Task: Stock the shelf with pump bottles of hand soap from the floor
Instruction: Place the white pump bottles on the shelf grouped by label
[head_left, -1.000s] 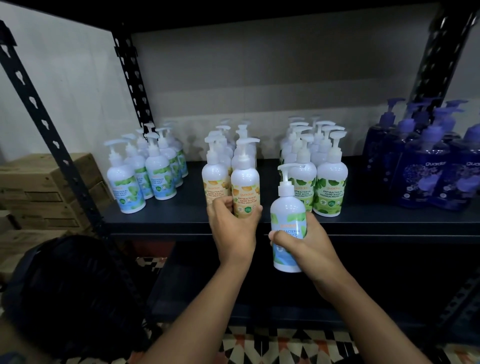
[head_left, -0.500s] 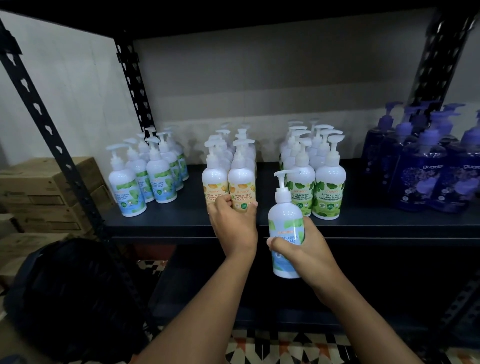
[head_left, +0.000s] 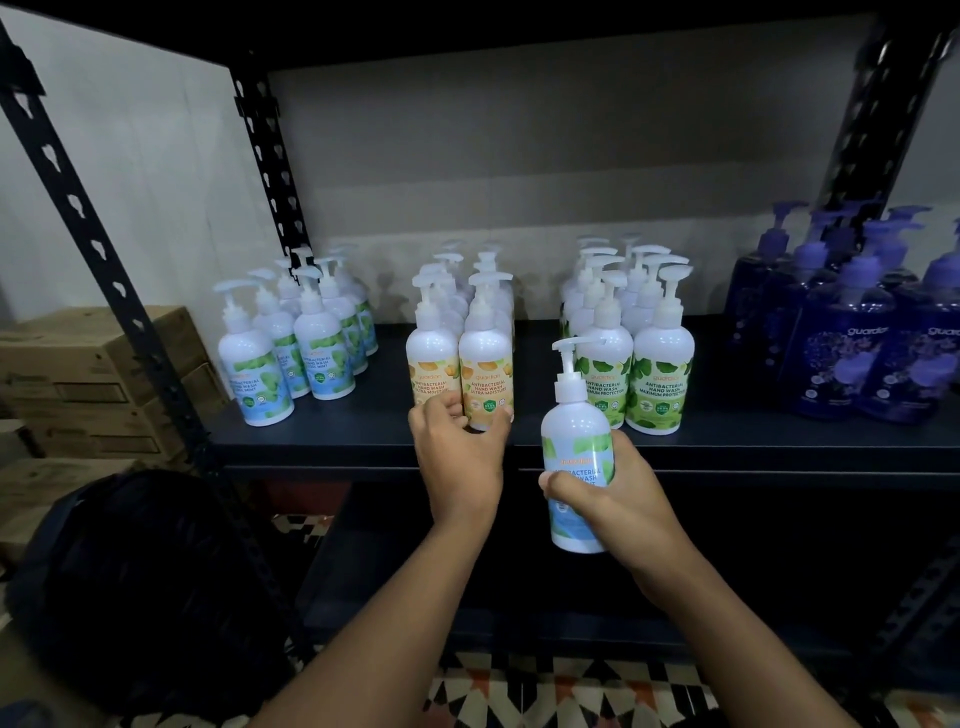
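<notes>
A dark metal shelf (head_left: 363, 439) carries groups of white pump bottles. My left hand (head_left: 457, 457) grips the base of a front orange-label bottle (head_left: 485, 364), which stands on the shelf beside its twin (head_left: 434, 358). My right hand (head_left: 608, 499) holds a white bottle with a blue-green label (head_left: 574, 431) upright in the air, just in front of the shelf's front edge. More blue-green label bottles (head_left: 311, 338) stand at the shelf's left, and green-label bottles (head_left: 660, 364) stand right of the orange ones.
Purple pump bottles (head_left: 841, 353) fill the shelf's right end. Black perforated uprights (head_left: 104, 260) frame the left side. Cardboard boxes (head_left: 78, 374) are stacked at far left, above a dark bag (head_left: 145, 597). A lower shelf and patterned floor tiles (head_left: 571, 686) lie below.
The orange-label bottle in my left hand has slid back into line beside its twin. The bottle in my right hand stays in front of the shelf edge.
</notes>
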